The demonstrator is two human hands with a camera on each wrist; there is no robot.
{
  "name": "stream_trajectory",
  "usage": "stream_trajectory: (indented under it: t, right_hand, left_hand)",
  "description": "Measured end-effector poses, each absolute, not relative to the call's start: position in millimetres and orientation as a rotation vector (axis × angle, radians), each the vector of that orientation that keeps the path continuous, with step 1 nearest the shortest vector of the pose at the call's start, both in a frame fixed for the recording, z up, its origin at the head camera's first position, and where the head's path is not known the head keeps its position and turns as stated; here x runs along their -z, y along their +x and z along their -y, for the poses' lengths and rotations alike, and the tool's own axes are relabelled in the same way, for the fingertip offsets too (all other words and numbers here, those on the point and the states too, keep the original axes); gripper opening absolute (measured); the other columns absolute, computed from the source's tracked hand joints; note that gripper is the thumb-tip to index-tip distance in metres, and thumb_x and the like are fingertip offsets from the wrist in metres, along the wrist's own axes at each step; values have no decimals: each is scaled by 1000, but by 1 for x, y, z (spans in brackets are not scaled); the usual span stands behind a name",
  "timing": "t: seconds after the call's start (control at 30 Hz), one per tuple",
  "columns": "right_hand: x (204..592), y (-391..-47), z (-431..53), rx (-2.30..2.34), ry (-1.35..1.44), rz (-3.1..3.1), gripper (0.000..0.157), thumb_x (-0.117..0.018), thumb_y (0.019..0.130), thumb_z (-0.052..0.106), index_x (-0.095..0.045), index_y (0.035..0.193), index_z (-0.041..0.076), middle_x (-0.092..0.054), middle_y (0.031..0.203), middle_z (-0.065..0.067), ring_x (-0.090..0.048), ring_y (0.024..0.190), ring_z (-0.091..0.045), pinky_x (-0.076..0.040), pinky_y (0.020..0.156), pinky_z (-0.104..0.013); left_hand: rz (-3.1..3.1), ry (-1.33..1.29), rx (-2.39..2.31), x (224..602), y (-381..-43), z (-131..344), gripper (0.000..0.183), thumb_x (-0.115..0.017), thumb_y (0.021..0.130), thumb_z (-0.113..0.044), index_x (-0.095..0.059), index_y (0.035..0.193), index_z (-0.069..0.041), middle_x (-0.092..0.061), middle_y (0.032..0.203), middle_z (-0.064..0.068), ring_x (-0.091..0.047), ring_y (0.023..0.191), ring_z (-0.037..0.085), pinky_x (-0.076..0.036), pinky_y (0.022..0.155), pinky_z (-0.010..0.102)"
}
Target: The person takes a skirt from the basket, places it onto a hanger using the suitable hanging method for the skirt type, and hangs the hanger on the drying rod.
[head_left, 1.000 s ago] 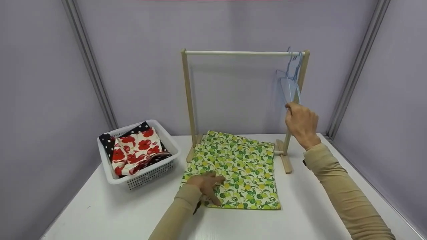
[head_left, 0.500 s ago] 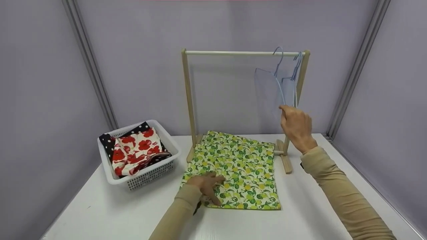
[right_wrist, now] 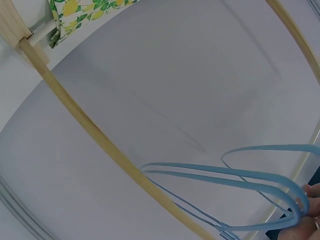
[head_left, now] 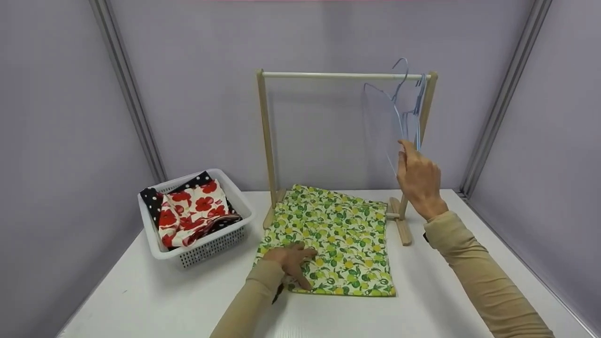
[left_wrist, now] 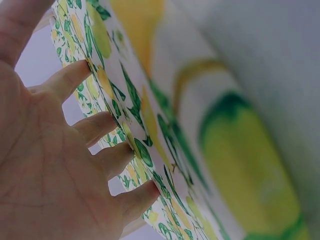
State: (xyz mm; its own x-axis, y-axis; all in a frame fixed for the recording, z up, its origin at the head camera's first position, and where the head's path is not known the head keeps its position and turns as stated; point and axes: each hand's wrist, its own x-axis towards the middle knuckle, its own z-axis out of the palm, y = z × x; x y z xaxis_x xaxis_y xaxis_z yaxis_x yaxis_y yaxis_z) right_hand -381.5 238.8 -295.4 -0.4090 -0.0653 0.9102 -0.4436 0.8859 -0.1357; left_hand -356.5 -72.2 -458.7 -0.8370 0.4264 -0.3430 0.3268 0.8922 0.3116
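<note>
My right hand pinches a light-blue clothes hanger by its lower part, near the rack's right post. The hanger's hook stands above the rail, its opening toward the left. Other blue hangers hang beside it, close to the post. In the right wrist view, the fingers meet the bent end of the blue hangers. My left hand lies spread on a lemon-print cloth, fingertips touching its surface near the front left corner. The cloth lies flat on the table, its far end under the rack.
A wooden rack with a white rail stands at the back of the table. To the left, a white plastic basket holds a red-flowered cloth over a black polka-dot one. Grey panels enclose the table.
The held hanger has slid left, away from the others, and its hook has risen above the rail. My right hand moved slightly left with it. The left hand stayed in place.
</note>
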Motion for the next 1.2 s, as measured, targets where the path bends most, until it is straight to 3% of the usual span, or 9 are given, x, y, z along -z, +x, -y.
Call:
stream_trajectory:
  t: [0.13,0.2,0.4,0.63,0.9,1.07,1.2]
  right_hand:
    - [297,-377,-233,-481,371,1979,35,-45,95,20,-48,126,5,-44,49,-6,-36,38,-19,-27,36,-34]
    - [299,-375,-230,-505,383,1990,36,-43,95,21,-49,124,2,-47,49,-6,-38,39,-19,-30,37,-35]
    - [305,-372,-223,-564,438,2007,32,-43,94,15,-55,115,-5,-59,63,-15,-50,47,-25,-41,44,-41]
    - [307,-368,-225,-622,411,2014,30,-45,91,10,-57,111,-8,-63,80,-24,-60,64,-35,-47,57,-49]
    - [312,-365,-241,-649,293,2037,30,-43,89,11,-56,110,-6,-55,60,-12,-41,44,-22,-34,42,-37]
    - [315,-364,-250,-695,251,2058,30,-41,94,21,-54,107,-2,-61,69,-13,-53,50,-25,-40,45,-40]
    - [319,-361,-251,-706,275,2043,32,-40,96,28,-56,99,0,-58,66,-10,-53,51,-23,-39,46,-37]
  left_hand:
    - [-2643,538,-370,459,-357,72,95,-79,55,-53,-31,136,-46,-14,150,-2,-10,136,30,-21,97,62]
    - [-2642,536,-371,459,-356,73,95,-79,55,-54,-31,136,-46,-14,150,-2,-10,136,30,-21,97,62]
    - [-2652,551,-345,458,-356,73,94,-78,56,-55,-31,136,-46,-14,150,-2,-11,136,29,-21,97,62]
    - [-2677,575,-331,459,-354,73,91,-77,58,-55,-32,137,-44,-16,149,-1,-13,135,28,-28,95,59]
    - [-2652,564,-351,460,-355,73,92,-77,59,-54,-31,137,-44,-15,150,-1,-11,136,27,-23,96,62]
    - [-2660,544,-358,460,-356,72,92,-77,58,-55,-31,136,-45,-15,150,-2,-11,136,29,-23,96,62]
    - [-2661,538,-363,461,-356,72,92,-78,57,-55,-31,136,-46,-14,150,-2,-11,135,31,-23,96,63]
